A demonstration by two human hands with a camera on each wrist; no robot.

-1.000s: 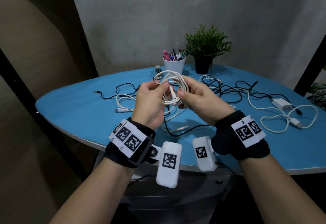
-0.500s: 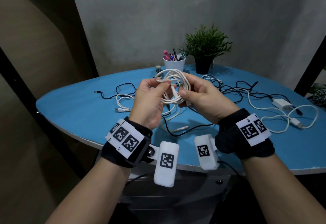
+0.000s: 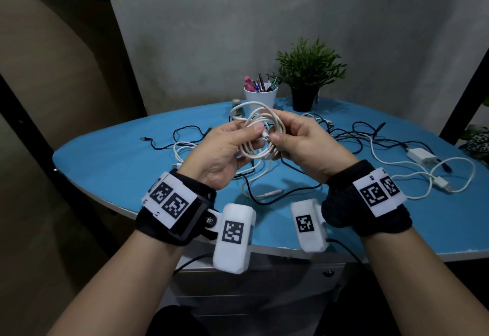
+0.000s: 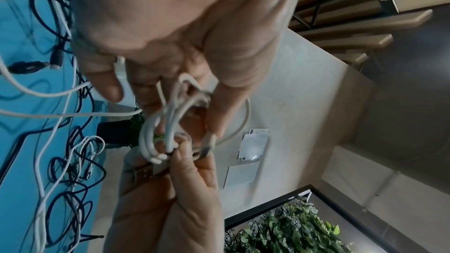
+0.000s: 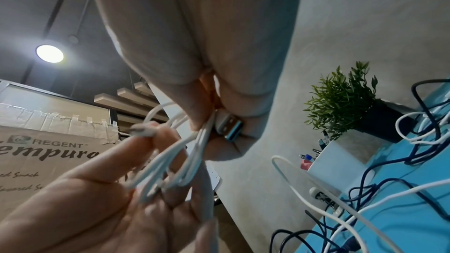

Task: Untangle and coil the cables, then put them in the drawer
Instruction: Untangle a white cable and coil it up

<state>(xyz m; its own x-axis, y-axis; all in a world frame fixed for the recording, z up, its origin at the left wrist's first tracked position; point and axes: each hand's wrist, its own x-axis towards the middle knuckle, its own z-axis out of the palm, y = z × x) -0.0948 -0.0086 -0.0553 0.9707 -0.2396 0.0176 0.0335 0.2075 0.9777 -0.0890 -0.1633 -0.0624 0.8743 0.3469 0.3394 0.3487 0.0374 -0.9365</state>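
The blue counter (image 3: 111, 161) is the biggest thing here. Many loose cables (image 3: 352, 139), black and white, lie tangled on it, with a white charger plug (image 3: 420, 156) at the right side. At the back stand a potted plant (image 3: 308, 70) and a white pen cup (image 3: 260, 97). Under the counter is a grey drawer unit (image 3: 264, 288), and it looks closed.

Both hands are up above the counter. The left hand (image 3: 225, 150) and the right hand (image 3: 307, 145) pinch one white cable coil (image 3: 260, 134) between their fingers. The right thumb presses a small plug end against the loops.

I think this coil is almost done. Nothing is in the drawer yet, and the other cables need untangling.
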